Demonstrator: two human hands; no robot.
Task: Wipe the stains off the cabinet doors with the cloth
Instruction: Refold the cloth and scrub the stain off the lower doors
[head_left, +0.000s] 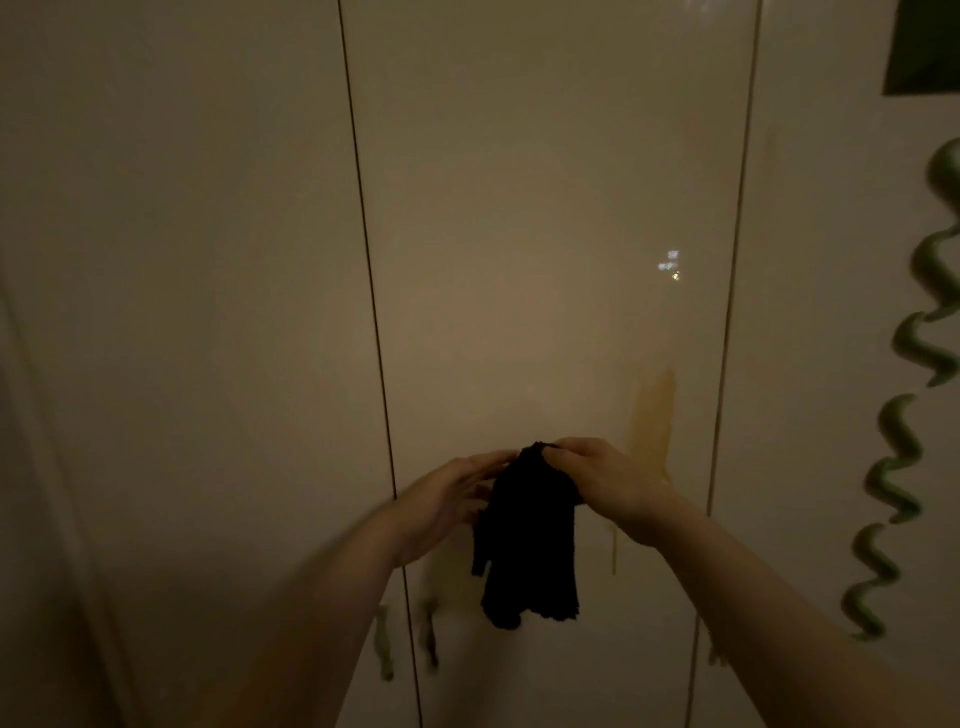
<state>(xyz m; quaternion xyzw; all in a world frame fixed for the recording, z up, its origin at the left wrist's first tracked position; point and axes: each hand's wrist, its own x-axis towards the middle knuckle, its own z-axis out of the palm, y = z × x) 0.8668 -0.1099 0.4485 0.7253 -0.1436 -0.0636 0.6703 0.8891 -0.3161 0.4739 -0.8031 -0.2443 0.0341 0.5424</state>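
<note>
A dark cloth (524, 545) hangs in front of the middle cabinet door (545, 234), a glossy cream panel. My right hand (602, 478) pinches the cloth's top edge. My left hand (452, 499) touches the cloth's left side with fingers spread; its grip is unclear. A yellowish stain (652, 415) runs down the door just right of my right hand, with a thin drip (614, 551) below it. Another faint smear (441, 566) lies behind the cloth's lower left.
More cream doors stand left (182, 312) and right (831, 364), split by dark vertical gaps. Small handles (428, 629) sit low near the left gap. A green wavy mirror frame (904, 415) hangs on the right door. A dark object (924, 47) fills the top right corner.
</note>
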